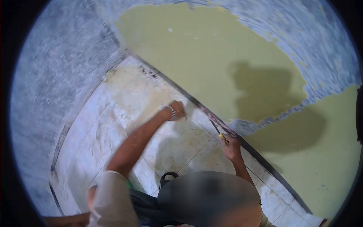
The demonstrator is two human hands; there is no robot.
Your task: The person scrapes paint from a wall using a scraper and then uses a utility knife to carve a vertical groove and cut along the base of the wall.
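Note:
My left hand [178, 111], with a metal band at the wrist, is curled closed above the tiled floor. It is slightly smeared by motion, and anything inside its fingers cannot be made out. Close to the base of the wall, my right hand [231, 146] grips a thin dark tool with a yellow part [221, 135]. The tool's far end points toward the dark strip [211, 116] where floor and wall meet. Its exact kind does not show. Reddish and whitish marks lie along that strip near the tool.
A wall with a yellow-green patch [196, 41] and rough grey-blue areas [325, 41] rises ahead. Another grey wall [56, 68] stands at left. Stained white tiles [189, 147] cover the floor. A blurred oval [208, 196] hides part of the lower view. Dark debris [151, 73] lies near the corner.

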